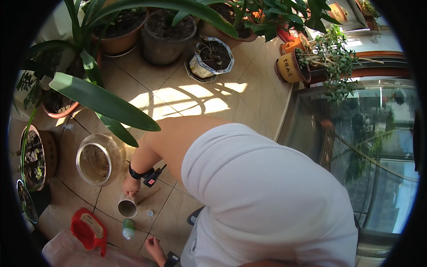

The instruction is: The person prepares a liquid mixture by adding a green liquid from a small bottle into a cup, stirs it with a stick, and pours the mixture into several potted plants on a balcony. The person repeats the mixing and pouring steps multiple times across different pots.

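Observation:
My right hand (131, 186), below a black wrist strap with a small device on it, is closed on the rim of a pale cup (127, 208). The cup's mouth faces up, and its inside looks dull grey. My left hand (154, 247) is low in the picture with its fingers curled together; anything between them is too small to make out. Between the hands are a small green bottle (128, 228) with a pale top and a small white cap (150, 213). A thin brown stick (148, 196) lies beside the cup.
A large clear glass jar (95, 163) stands beyond the cup. A red watering can (89, 228) is at lower left, by a pinkish plastic sheet (73, 251). Potted plants (169, 35) line the back and left. A glass door (356, 147) is on the right.

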A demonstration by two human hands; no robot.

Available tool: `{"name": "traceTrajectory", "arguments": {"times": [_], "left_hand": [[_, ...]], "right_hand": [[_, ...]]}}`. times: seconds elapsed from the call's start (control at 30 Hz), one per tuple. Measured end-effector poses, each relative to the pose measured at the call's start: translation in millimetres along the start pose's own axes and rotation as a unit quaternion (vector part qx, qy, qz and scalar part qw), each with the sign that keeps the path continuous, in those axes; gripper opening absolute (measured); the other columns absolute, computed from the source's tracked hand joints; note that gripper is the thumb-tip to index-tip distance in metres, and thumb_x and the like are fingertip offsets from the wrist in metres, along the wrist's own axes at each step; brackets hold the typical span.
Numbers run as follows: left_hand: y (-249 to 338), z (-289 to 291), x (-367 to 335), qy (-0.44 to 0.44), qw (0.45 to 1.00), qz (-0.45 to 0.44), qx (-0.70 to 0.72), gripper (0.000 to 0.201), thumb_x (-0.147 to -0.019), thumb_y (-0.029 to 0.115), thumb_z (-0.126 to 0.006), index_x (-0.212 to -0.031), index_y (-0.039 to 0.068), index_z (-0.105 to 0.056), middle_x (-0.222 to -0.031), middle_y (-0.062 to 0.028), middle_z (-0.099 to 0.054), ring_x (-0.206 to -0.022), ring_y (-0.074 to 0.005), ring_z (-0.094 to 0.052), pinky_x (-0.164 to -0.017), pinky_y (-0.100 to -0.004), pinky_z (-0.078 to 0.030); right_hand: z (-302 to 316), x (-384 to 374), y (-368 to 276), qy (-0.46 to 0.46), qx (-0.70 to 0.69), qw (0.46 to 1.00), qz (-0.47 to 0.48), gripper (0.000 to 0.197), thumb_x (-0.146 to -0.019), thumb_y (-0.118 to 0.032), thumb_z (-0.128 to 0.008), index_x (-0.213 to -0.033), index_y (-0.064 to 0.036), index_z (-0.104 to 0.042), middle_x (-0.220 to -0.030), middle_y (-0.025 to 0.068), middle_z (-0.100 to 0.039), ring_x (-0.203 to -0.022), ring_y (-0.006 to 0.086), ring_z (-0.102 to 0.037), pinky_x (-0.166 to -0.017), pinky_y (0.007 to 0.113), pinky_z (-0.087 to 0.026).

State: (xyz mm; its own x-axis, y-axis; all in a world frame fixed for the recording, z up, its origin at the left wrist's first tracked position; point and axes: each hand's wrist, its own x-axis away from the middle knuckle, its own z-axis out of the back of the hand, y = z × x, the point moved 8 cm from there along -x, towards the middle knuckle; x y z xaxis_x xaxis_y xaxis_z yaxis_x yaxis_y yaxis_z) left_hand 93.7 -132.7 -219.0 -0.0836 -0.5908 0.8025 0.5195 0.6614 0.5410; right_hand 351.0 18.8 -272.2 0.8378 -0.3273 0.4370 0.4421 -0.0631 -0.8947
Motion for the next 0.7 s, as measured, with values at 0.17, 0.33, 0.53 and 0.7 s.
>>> {"name": "traceTrajectory", "arguments": {"times": [0.17, 0.33, 0.53, 0.7], "left_hand": [[11.6, 5.0, 22.3, -0.033, 0.998, 0.051, -0.024, 0.008, -0.085, 0.002, -0.057, -0.091, 0.004, -0.052, -0.082, -0.0027, -0.054, -0.067, -0.0103, -0.053, -0.063, -0.0239, -0.046], [57.7, 15.9, 21.1, -0.044, 0.996, 0.044, -0.066, 0.007, -0.085, 0.002, -0.056, -0.090, 0.004, -0.052, -0.082, -0.0026, -0.053, -0.068, -0.0112, -0.054, -0.064, -0.0246, -0.047], [100.5, 59.3, -11.5, -0.043, 0.986, -0.075, -0.143, 0.008, -0.084, 0.003, -0.057, -0.091, 0.002, -0.053, -0.076, -0.0027, -0.055, -0.065, -0.0115, -0.054, -0.062, -0.0235, -0.046], [102.7, 103.0, -58.5, -0.055, 0.977, -0.097, -0.182, 0.008, -0.084, 0.003, -0.057, -0.090, 0.002, -0.052, -0.075, -0.0021, -0.055, -0.061, -0.0094, -0.052, -0.056, -0.0217, -0.044]], "right_hand": [[5.1, 14.0, 6.8, 0.016, -0.015, 1.000, 0.021, 0.028, -0.091, -0.028, -0.050, -0.089, -0.0044, -0.064, -0.076, 0.0101, -0.065, -0.071, 0.0223, -0.062, -0.065, 0.037, -0.048], [7.4, 56.6, 21.7, 0.028, -0.024, 0.999, -0.006, 0.027, -0.093, -0.027, -0.049, -0.092, -0.0032, -0.062, -0.077, 0.0094, -0.064, -0.070, 0.0230, -0.061, -0.065, 0.038, -0.047], [5.1, 143.5, 36.2, 0.081, -0.103, 0.990, -0.044, 0.025, -0.093, -0.024, -0.050, -0.094, -0.0019, -0.061, -0.079, 0.0093, -0.062, -0.071, 0.0198, -0.060, -0.065, 0.034, -0.050], [-13.1, 234.5, 44.6, 0.162, -0.121, 0.979, -0.039, 0.023, -0.089, -0.022, -0.050, -0.088, -0.0034, -0.063, -0.078, 0.0078, -0.064, -0.068, 0.0178, -0.060, -0.064, 0.034, -0.049]]}}
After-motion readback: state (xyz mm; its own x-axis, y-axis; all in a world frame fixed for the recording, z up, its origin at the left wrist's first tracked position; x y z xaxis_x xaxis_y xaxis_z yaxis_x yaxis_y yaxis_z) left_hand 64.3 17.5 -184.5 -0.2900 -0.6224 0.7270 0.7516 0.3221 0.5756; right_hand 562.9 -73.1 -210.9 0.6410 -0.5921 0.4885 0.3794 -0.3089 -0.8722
